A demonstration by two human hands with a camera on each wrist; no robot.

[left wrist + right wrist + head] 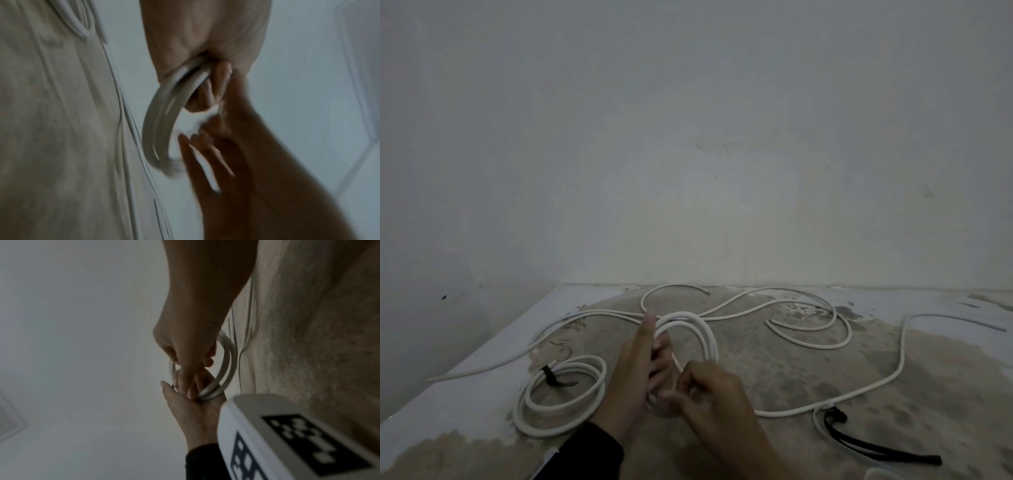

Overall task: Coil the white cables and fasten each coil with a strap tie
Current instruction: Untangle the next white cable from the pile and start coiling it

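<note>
A small coil of white cable (pixel 705 337) is held upright above the table between both hands. My left hand (pixel 657 359), in a dark sleeve, grips the coil's left side with curled fingers and the thumb pointing up. My right hand (pixel 688 380) pinches the cable at the coil's lower edge. In the blurred left wrist view the left hand (pixel 216 84) grips the coil (pixel 156 129) and the right hand (pixel 201 146) reaches in from below. The right wrist view shows the right hand (pixel 191 369) pinching the coil (pixel 226 369) over the left hand (pixel 185 395).
A coil (pixel 585 361) bound with a dark strap (pixel 549 376) lies left of my hands. Loose white cable (pixel 902 359) winds across the back and right of the worn table (pixel 791 377). Black strap ties (pixel 876 445) lie at the front right. A wall stands close behind.
</note>
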